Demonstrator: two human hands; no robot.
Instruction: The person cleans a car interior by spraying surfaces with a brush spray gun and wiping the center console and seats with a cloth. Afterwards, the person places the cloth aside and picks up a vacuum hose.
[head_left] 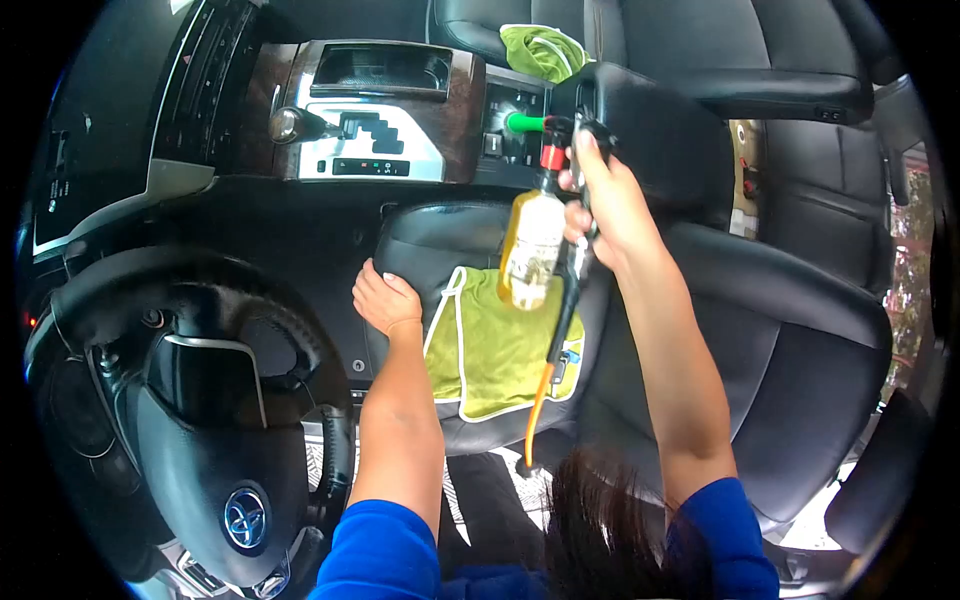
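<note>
My right hand [612,205] is wrapped round the handle of an air spray gun. Beneath the gun's head hangs a bottle [532,250] of yellow liquid with a red collar. The green nozzle [526,122] points into the open console compartment [500,150] behind the shifter. From the handle an orange air hose [537,415] runs down towards me. My left hand [388,300] lies flat on the front part of the black driver's seat [430,225], holding nothing. A green cloth with white edging [485,350] is spread on that seat, just right of my left hand.
The steering wheel [325,350] stands close on the left of my left arm. A gear shifter [292,125] rises from the console. Another green cloth [543,52] lies bunched on the passenger seat. The seat backrest [740,340] is at the right, with rear seats [835,200] beyond.
</note>
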